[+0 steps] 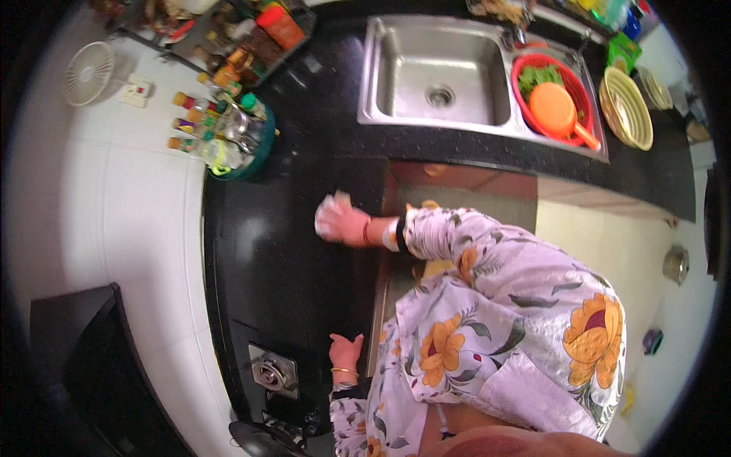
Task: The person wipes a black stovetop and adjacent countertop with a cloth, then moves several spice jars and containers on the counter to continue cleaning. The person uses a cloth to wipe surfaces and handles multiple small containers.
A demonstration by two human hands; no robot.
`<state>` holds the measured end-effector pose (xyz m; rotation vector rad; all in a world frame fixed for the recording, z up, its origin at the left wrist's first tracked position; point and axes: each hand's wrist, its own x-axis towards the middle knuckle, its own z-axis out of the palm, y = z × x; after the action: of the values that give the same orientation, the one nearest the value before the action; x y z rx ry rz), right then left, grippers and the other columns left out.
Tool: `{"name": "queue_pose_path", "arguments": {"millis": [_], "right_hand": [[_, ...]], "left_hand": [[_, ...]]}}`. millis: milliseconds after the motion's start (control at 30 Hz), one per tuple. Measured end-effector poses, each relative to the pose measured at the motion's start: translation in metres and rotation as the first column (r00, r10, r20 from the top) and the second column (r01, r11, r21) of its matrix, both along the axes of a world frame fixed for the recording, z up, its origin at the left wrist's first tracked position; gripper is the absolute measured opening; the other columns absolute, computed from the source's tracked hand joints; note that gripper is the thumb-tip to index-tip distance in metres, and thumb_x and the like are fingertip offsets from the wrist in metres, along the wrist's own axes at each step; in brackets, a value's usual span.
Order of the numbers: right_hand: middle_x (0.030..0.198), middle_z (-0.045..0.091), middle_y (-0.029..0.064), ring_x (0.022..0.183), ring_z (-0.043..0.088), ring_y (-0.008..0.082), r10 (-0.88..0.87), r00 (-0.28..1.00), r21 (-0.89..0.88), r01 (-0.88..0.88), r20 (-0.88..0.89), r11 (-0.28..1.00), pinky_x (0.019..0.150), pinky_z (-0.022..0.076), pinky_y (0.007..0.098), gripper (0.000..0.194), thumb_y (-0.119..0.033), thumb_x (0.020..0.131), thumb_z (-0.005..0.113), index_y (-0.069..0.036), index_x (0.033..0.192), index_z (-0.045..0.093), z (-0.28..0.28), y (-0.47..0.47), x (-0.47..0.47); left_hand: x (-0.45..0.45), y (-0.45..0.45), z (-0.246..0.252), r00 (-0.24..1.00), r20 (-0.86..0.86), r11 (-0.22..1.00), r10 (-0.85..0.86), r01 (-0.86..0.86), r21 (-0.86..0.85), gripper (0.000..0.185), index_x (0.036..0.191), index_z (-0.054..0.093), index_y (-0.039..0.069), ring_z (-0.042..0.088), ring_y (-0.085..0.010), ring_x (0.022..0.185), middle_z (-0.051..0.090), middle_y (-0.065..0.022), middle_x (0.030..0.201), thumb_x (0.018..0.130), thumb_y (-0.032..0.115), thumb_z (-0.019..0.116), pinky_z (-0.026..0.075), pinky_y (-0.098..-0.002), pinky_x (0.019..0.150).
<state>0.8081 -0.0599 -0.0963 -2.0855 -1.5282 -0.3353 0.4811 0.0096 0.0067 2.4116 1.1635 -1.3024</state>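
Note:
My right hand point(346, 223) presses a crumpled white cloth point(326, 220) against the black stone countertop point(285, 274). The hand is slightly blurred, and its fingers cover part of the cloth. My left hand point(346, 352), with a gold bangle at the wrist, is at the counter by the stove. Its thumb and forefinger point apart, and nothing shows between them. To its left is a gas burner point(269, 375) on a square metal plate, without a pan on it.
A teal basket point(265, 143) of bottles and jars stands in the counter's corner. Behind is a steel sink point(440, 117). On its drainboard, a red colander point(522, 108) holds leafy greens and an orange strainer point(551, 108). A dark pan point(257, 440) lies at the lower edge.

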Motion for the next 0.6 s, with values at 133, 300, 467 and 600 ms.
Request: {"name": "queue_pose_path", "arguments": {"millis": [133, 300, 467, 600], "right_hand": [[0.123, 0.051, 0.0066, 0.12, 0.043, 0.0329, 0.677, 0.716, -0.107, -0.696, -0.166, 0.71, 0.102, 0.0339, 0.0564, 0.035, -0.021, 0.078, 0.061, -0.017, 0.112, 0.059, 0.01, 0.005, -0.039], [0.131, 0.049, 0.0015, 0.126, 0.04, 0.0313, 0.691, 0.702, -0.294, -0.707, -0.175, 0.643, 0.098, 0.0404, 0.0506, 0.05, -0.012, 0.076, 0.067, -0.03, 0.122, 0.059, -0.003, -0.007, 0.034], [0.129, 0.05, 0.0038, 0.121, 0.046, 0.0287, 0.042, 0.983, -0.373, -0.108, -0.179, 0.922, 0.098, 0.0387, 0.0504, 0.053, -0.013, 0.073, 0.063, -0.029, 0.123, 0.055, -0.049, -0.064, 0.218], [0.138, 0.045, 0.005, 0.128, 0.042, 0.0294, -0.324, 0.945, -0.614, 0.283, 0.047, 0.737, 0.102, 0.0376, 0.0533, 0.053, -0.014, 0.08, 0.059, -0.03, 0.13, 0.051, -0.053, -0.095, 0.306]], "left_hand": [[0.071, 0.038, 0.015, 0.936, 0.339, 0.994, -0.094, 0.109, -0.024, 0.07, 0.135, 0.044, 0.003, 0.06, -0.0397, 0.099, 0.061, -0.0242, 0.11, 0.082, 0.043, 0.066, 0.049, -0.0456, 0.086], [0.153, 0.05, 0.011, 0.818, 0.526, 0.967, -0.23, 0.251, 0.033, 0.061, 0.131, 0.048, 0.003, 0.059, -0.0386, 0.098, 0.06, -0.022, 0.109, 0.083, 0.037, 0.066, 0.049, -0.0437, 0.084], [0.172, 0.046, -0.01, 0.821, 0.526, 0.962, -0.224, 0.272, -0.015, 0.066, 0.134, 0.046, 0.003, 0.06, -0.0378, 0.1, 0.059, -0.0223, 0.113, 0.082, 0.04, 0.066, 0.049, -0.0435, 0.086], [0.161, 0.073, -0.027, 0.957, 0.255, 0.978, -0.139, 0.173, -0.115, 0.088, 0.143, 0.031, 0.002, 0.059, -0.0444, 0.104, 0.047, -0.0355, 0.126, 0.078, 0.047, 0.069, 0.05, -0.0445, 0.088]]}}
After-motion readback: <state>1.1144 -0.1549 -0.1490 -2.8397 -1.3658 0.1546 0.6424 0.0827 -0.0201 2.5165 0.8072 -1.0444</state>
